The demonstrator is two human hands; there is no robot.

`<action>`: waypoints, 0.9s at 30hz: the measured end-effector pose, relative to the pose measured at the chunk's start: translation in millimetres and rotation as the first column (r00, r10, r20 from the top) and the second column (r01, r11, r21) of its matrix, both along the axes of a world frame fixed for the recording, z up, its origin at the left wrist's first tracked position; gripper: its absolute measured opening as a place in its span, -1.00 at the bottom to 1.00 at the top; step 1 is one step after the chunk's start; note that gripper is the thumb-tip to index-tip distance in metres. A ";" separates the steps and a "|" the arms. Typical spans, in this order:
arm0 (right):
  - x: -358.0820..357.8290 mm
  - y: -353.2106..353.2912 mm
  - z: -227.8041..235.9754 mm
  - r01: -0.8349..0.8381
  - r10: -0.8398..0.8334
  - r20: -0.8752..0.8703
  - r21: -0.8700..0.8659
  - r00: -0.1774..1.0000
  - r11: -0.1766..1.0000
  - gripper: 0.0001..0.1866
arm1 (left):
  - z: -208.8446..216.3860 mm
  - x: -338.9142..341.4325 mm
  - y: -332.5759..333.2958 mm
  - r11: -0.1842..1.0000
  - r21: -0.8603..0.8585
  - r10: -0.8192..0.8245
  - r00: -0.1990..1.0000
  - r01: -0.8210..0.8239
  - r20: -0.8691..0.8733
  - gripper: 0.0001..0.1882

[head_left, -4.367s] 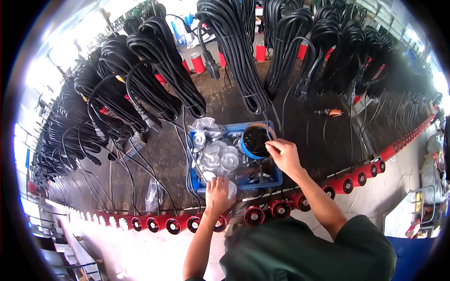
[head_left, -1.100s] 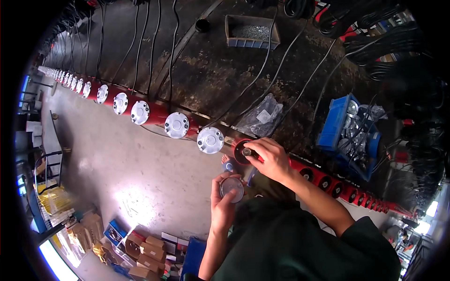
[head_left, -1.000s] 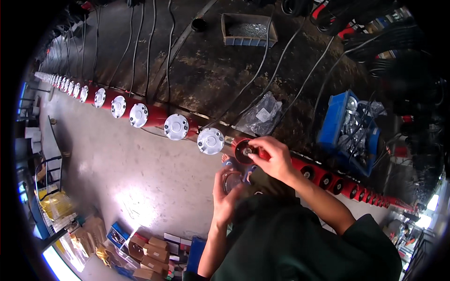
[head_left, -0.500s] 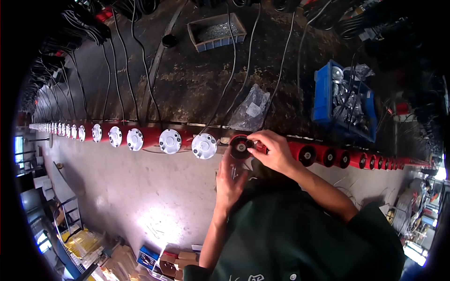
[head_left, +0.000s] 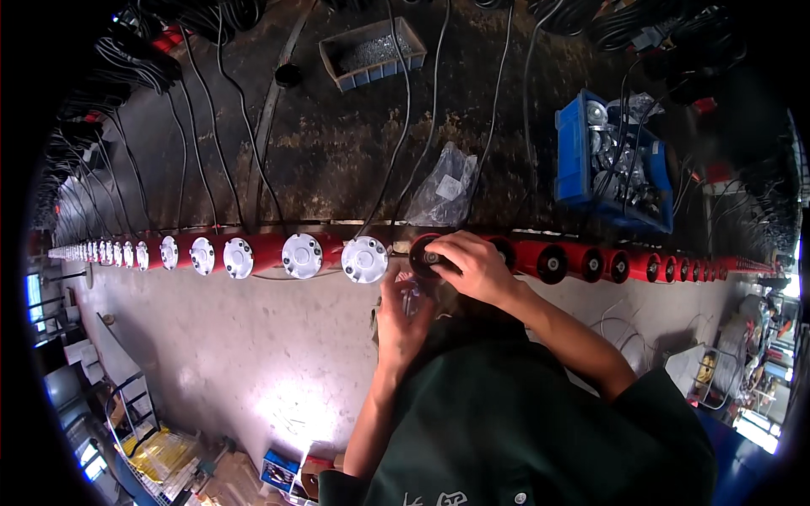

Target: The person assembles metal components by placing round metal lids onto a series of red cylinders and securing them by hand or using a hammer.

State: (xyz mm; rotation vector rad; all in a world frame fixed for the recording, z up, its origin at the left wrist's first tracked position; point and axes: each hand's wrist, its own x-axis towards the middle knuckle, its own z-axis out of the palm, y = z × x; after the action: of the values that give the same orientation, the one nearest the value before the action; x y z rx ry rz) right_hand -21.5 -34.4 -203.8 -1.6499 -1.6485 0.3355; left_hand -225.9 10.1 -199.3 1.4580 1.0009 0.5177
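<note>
In front of me, an open-ended red cylinder (head_left: 418, 246) with a dark inside lies in a long row along the table edge. My right hand (head_left: 479, 268) reaches over its mouth from the right, thumb and fingers pinched on a small round part (head_left: 432, 257) at the middle of the opening. Just below the cylinder, my left hand (head_left: 400, 325) is raised with its fingers curled. A shiny, clear-looking thing shows between those fingers, too unclear to name. To the left, the nearest cylinder carries a silver end cap (head_left: 365, 260) with holes.
More capped cylinders run left; open red ones (head_left: 553, 263) run right. On the dark worn table (head_left: 337, 160) stand a blue bin (head_left: 570, 156) of silver metal parts and a grey-blue tray (head_left: 371, 78) of small hardware. A clear plastic bag (head_left: 443, 190) and black cables lie between.
My right hand has shifted left with its small part, from the rim to the middle of the opening. My left hand has dropped slightly away from the cylinder.
</note>
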 end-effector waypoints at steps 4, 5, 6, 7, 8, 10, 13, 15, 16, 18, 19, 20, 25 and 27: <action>0.9 1.1 1.1 -0.012 0.012 0.004 -0.010 1.000 1.000 -0.60 | 15.9 -11.4 3.0 0.969 -0.246 0.055 0.997 -0.040 0.053 -0.44; 1.4 1.1 0.7 -0.013 0.013 0.005 -0.015 1.000 1.000 -0.59 | 20.1 -13.3 2.3 0.932 -0.361 0.092 0.989 -0.044 0.117 -0.54; 1.5 2.0 0.6 -0.017 0.017 0.005 -0.017 1.000 1.000 -0.58 | 20.4 -16.4 2.7 0.932 -0.360 0.096 0.988 -0.048 0.117 -0.54; 1.8 2.7 1.1 -0.021 0.022 0.005 -0.017 1.000 1.000 -0.58 | 20.5 -19.8 3.7 0.806 -0.590 0.244 0.932 -0.042 0.268 -0.58; 2.4 3.1 2.4 -0.021 0.022 0.025 -0.011 0.999 1.000 -0.57 | 20.7 -21.6 4.2 0.633 -0.774 0.414 0.834 0.024 0.365 -0.61; 1.7 4.5 11.2 -0.024 0.025 0.045 -0.005 0.999 1.000 -0.56 | 28.6 -21.6 6.7 0.581 -0.813 0.451 0.821 0.026 0.349 -0.59; -1.4 -3.1 31.5 0.076 -0.076 -0.024 0.030 0.997 0.997 -0.54 | 30.5 -24.0 5.9 0.467 -0.875 0.552 0.731 0.129 0.402 -0.55; -4.0 -17.2 48.1 0.034 -0.033 -0.011 0.040 0.999 0.999 -0.54 | 28.9 -24.7 3.9 0.442 -0.879 0.584 0.687 0.178 0.432 -0.53; -6.1 -22.6 58.1 -0.001 0.001 0.013 0.050 1.000 0.999 -0.54 | 27.2 -25.1 3.5 0.443 -0.880 0.585 0.688 0.174 0.430 -0.53; -14.4 -27.7 75.8 -0.142 0.137 0.107 0.041 0.985 0.989 -0.53 | 22.1 -24.2 2.3 0.423 -0.897 0.595 0.706 0.133 0.385 -0.57; -19.6 -28.7 75.1 -0.181 0.171 0.144 0.059 0.975 0.982 -0.59 | 20.6 -22.5 1.7 0.421 -0.896 0.590 0.709 0.138 0.387 -0.57; -22.3 -29.4 73.0 -0.220 0.204 0.180 0.074 0.962 0.973 -0.66 | 19.3 -20.9 1.1 0.374 -0.916 0.613 0.703 0.141 0.359 -0.56; -11.6 -40.0 65.5 -0.201 0.184 0.147 0.114 0.972 0.973 -0.69 | 29.3 -18.2 1.7 0.166 -0.961 0.563 0.779 0.222 0.277 -0.48; -6.0 -42.6 66.4 -0.085 0.086 -0.025 0.021 0.996 0.996 -0.67 | 26.3 -17.7 -0.9 0.347 -0.900 0.423 0.812 0.264 0.402 -0.53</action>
State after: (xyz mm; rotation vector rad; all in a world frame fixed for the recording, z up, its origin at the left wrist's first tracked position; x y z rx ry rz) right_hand -27.5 -77.0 -137.4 -1.5565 -1.7008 0.3804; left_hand -243.6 9.2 -172.9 0.0952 0.6281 0.2991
